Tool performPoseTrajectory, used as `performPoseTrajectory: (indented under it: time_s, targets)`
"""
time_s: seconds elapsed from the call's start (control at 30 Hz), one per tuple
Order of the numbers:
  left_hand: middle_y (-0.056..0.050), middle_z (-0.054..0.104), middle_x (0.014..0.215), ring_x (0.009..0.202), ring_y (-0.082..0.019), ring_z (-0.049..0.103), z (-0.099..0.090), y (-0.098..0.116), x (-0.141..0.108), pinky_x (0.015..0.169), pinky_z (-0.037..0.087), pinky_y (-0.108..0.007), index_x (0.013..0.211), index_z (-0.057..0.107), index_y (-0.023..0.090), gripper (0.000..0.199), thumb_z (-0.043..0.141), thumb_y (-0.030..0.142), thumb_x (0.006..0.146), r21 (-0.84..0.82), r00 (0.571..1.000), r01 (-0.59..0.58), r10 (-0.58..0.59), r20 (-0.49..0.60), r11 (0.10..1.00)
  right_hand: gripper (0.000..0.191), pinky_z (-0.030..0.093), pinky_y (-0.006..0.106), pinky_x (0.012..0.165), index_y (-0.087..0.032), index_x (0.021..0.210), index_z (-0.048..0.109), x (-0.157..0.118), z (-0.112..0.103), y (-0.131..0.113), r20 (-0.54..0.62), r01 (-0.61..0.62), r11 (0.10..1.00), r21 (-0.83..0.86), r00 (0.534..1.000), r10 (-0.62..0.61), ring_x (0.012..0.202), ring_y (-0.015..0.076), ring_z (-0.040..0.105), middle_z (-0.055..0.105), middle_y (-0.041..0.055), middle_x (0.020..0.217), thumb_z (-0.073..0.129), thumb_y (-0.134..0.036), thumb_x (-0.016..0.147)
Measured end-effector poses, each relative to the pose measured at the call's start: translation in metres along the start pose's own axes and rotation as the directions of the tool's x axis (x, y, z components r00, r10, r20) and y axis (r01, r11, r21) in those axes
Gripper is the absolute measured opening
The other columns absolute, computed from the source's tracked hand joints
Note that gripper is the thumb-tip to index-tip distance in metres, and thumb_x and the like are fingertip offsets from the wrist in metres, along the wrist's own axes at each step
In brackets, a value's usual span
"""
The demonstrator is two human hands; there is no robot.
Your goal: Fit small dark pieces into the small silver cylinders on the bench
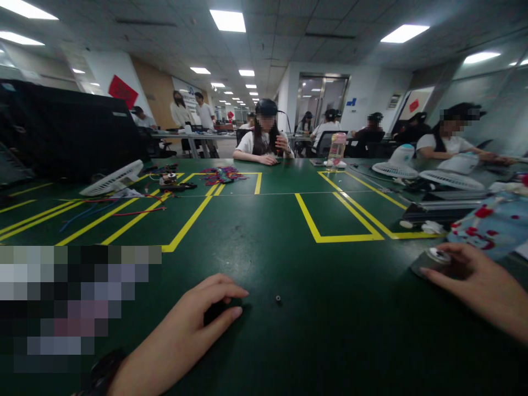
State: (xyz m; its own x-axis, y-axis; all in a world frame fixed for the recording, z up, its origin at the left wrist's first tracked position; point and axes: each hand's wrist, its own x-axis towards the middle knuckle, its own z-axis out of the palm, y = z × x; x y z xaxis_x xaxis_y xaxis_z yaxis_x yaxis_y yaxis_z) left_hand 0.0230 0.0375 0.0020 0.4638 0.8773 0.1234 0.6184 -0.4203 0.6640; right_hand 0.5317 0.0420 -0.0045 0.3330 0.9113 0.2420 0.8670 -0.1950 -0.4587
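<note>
From the head view, what worries me most is the small black part (pixel 278 299) lying loose on the green bench (pixel 264 258), just beside my left hand (pixel 193 324): a careless sweep of that hand could flick it off the near edge. The left hand rests palm-down, fingers curled over something dark beneath them; I think it is gripped lightly, but the view is too poor to be sure. My right hand (pixel 478 280) lies low at the right, fingers pressing a flat dark piece with a round white disc (pixel 438 255) on it, which could slide toward the patterned blue cloth (pixel 490 225).
</note>
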Motion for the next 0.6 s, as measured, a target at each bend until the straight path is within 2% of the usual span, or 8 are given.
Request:
performPoseTrajectory:
  time_s: [0.1,0.17,0.23,0.3,0.37,0.4,0.5,0.6]
  targets:
    - [-0.002,0.061,0.108,0.098,-0.018,0.06,0.002,-0.003,0.002,0.088,0.048,-0.032,0.107,0.062,0.028,0.019,0.053,0.024,0.091,-0.013,1.0,0.008,-0.008,0.005,1.0,0.078,0.053,0.041,0.069,-0.016,0.117,0.048,-0.002,0.005,0.002,-0.047,0.045,0.998,-0.052,0.998,-0.048,0.086,0.0295,0.062,0.059,0.017,0.107,0.064,-0.068,0.062]
    - [-0.002,0.061,0.106,0.097,-0.018,0.06,0.003,-0.003,0.003,0.087,0.049,-0.032,0.105,0.062,0.028,0.017,0.053,0.025,0.091,-0.015,1.0,0.013,-0.013,0.012,1.0,0.088,0.045,0.049,0.09,-0.014,0.127,0.042,-0.009,0.009,-0.02,-0.156,0.148,0.972,-0.184,0.972,-0.177,0.108,0.0358,0.053,0.051,0.0197,0.122,0.065,-0.067,0.062]
    - [-0.001,0.061,0.104,0.096,-0.018,0.06,0.004,-0.003,0.004,0.086,0.049,-0.032,0.104,0.062,0.028,0.017,0.052,0.024,0.091,-0.013,1.0,0.011,-0.01,0.013,1.0,0.087,0.032,0.053,0.104,-0.015,0.135,0.038,-0.022,0.014,-0.056,-0.196,0.31,0.912,-0.269,0.91,-0.367,0.123,0.0364,0.041,0.043,0.018,0.132,0.064,-0.064,0.067]
    - [-0.001,0.061,0.104,0.096,-0.018,0.06,0.005,-0.004,0.003,0.086,0.049,-0.032,0.104,0.062,0.028,0.017,0.052,0.024,0.091,-0.009,1.0,0.007,-0.006,0.011,1.0,0.068,0.035,0.046,0.104,-0.023,0.136,0.039,-0.042,0.025,-0.102,-0.006,0.513,0.849,-0.124,0.856,-0.518,0.122,0.0279,0.043,0.044,0.0116,0.133,0.057,-0.055,0.079]
    - [-0.001,0.061,0.104,0.097,-0.018,0.06,0.005,-0.005,0.002,0.087,0.048,-0.032,0.105,0.062,0.029,0.018,0.052,0.024,0.092,-0.006,1.0,0.004,-0.004,0.007,1.0,0.051,0.044,0.034,0.097,-0.029,0.134,0.042,-0.063,0.043,-0.15,0.277,0.607,0.776,0.172,0.727,-0.629,0.114,0.0176,0.05,0.047,0.0055,0.131,0.052,-0.045,0.087]
    - [-0.001,0.061,0.105,0.097,-0.018,0.06,0.005,-0.005,0.001,0.087,0.048,-0.032,0.106,0.062,0.029,0.018,0.051,0.024,0.092,-0.006,1.0,0.002,-0.002,0.006,1.0,0.048,0.044,0.031,0.096,-0.03,0.135,0.042,-0.072,0.053,-0.172,0.342,0.619,0.737,0.272,0.654,-0.675,0.113,0.0153,0.05,0.047,0.004,0.13,0.052,-0.04,0.088]
    - [0.0,0.061,0.104,0.098,-0.017,0.059,0.004,-0.007,0.0,0.088,0.047,-0.031,0.105,0.062,0.029,0.018,0.051,0.023,0.092,-0.011,1.0,-0.017,0.017,0.014,1.0,0.037,0.044,0.029,0.093,-0.026,0.125,0.055,-0.087,0.084,-0.22,0.34,0.686,0.619,0.383,0.518,-0.785,0.106,0.0145,0.049,0.054,0.0035,0.117,0.052,-0.025,0.088]
    - [0.001,0.061,0.104,0.099,-0.016,0.059,0.003,-0.007,0.0,0.089,0.046,-0.03,0.105,0.062,0.03,0.019,0.05,0.022,0.093,-0.017,1.0,-0.021,0.021,0.017,1.0,0.021,0.045,0.027,0.083,-0.019,0.095,0.066,-0.086,0.095,-0.232,0.312,0.725,0.57,0.386,0.479,-0.82,0.093,0.0129,0.052,0.059,0.0036,0.097,0.046,-0.017,0.09]
